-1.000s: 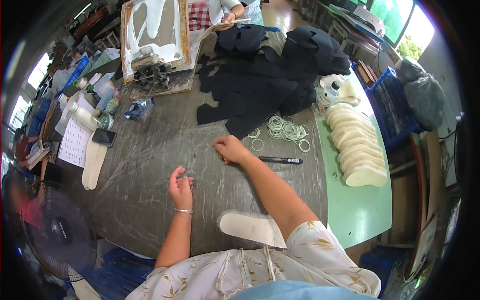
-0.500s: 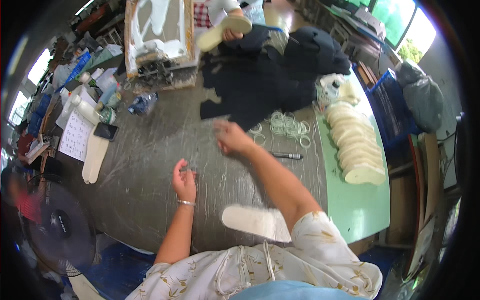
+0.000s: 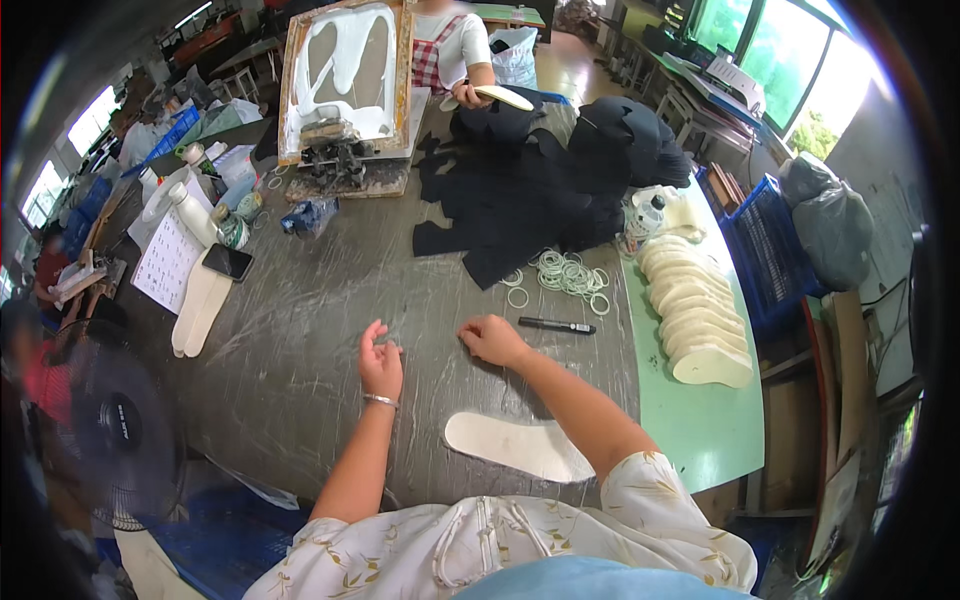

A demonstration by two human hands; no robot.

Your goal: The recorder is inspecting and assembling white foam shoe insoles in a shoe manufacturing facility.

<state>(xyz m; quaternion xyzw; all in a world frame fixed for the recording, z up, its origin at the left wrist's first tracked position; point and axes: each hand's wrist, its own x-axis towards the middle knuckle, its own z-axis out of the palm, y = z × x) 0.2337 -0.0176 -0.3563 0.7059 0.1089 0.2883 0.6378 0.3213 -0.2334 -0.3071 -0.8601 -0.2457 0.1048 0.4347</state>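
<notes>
Your curled right hand (image 3: 494, 342) is drawing back from the flat black fabric (image 3: 540, 195), its hold I cannot tell; your half-open left hand (image 3: 381, 368) is gripping nothing. So the cream foot-shaped insole (image 3: 512, 444) is lying apart from both.

Cream insole (image 3: 512, 445) and black pen (image 3: 552, 325), flat on dark tabletop (image 3: 285, 370)

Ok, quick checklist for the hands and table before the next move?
1. Left hand empty: ok, fingers loosely curled, nothing visible in it.
2. Right hand empty: cannot tell, its underside is hidden.
3. Nearest insole fully visible: not ok, right forearm overlaps its right end in view.
4. Black marker clear of both hands: ok, lies beyond the right hand.
5. Co-worker's hand clear of the person's hands: ok, across the table.
</notes>
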